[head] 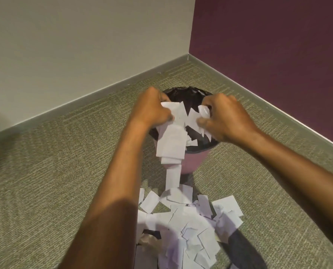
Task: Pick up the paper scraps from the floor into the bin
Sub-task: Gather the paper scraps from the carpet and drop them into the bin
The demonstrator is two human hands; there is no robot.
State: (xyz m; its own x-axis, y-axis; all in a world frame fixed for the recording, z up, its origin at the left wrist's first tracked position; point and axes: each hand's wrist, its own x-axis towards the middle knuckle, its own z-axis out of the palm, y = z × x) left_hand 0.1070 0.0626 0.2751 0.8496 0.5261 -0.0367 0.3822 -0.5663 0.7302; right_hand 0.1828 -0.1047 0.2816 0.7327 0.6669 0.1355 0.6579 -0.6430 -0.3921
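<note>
A pink bin (193,162) lined with a black bag (189,94) stands on the carpet near the room's corner. Both hands hover over its mouth, gripping a bunch of white paper scraps (173,140). My left hand (152,107) clutches the left side of the bunch and my right hand (226,119) clutches the right side. Some scraps trail down from the bunch, past the bin's front rim, blurred in mid-air. A large pile of white scraps (189,224) lies on the floor in front of the bin, between my forearms.
The bin sits in a corner formed by a beige wall (74,45) on the left and a purple wall (278,45) on the right, both with grey skirting. Green-grey carpet (45,171) spreads to the left and right of the pile.
</note>
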